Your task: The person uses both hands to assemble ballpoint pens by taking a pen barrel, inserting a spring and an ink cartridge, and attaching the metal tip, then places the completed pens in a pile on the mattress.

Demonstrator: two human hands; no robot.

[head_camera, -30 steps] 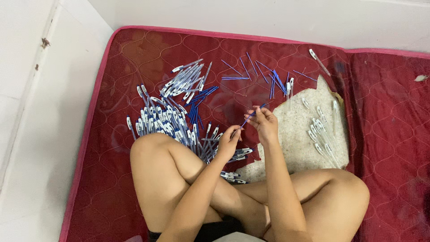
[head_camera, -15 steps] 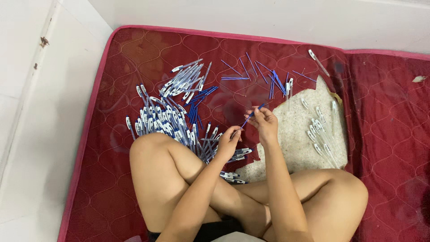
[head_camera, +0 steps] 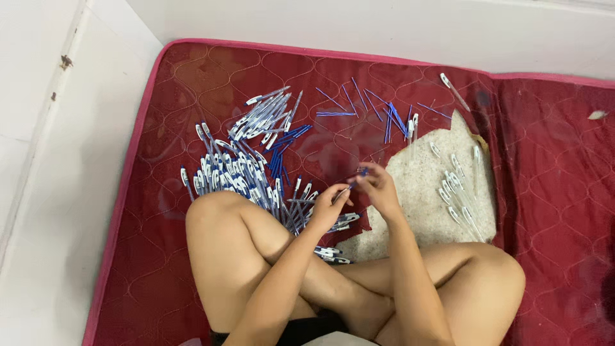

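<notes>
I sit cross-legged on a dark red quilted mattress [head_camera: 192, 90]. My left hand [head_camera: 330, 204] and my right hand [head_camera: 379, 189] meet in front of my knees, both pinching one thin pen part [head_camera: 351, 184] with a blue tip between the fingertips. Just left of my hands lies a big heap of white-and-blue pens [head_camera: 234, 170]. Loose blue refills [head_camera: 285, 142] lie beyond the heap.
More blue refills [head_camera: 392, 118] are scattered at the far side. A torn patch of bare beige foam [head_camera: 423, 192] on the right carries several clear pen barrels [head_camera: 458, 192]. White walls border the mattress at left and back.
My hands have drawn slightly closer together and a little nearer to me, still working the same pen part. Nothing else has shifted.
</notes>
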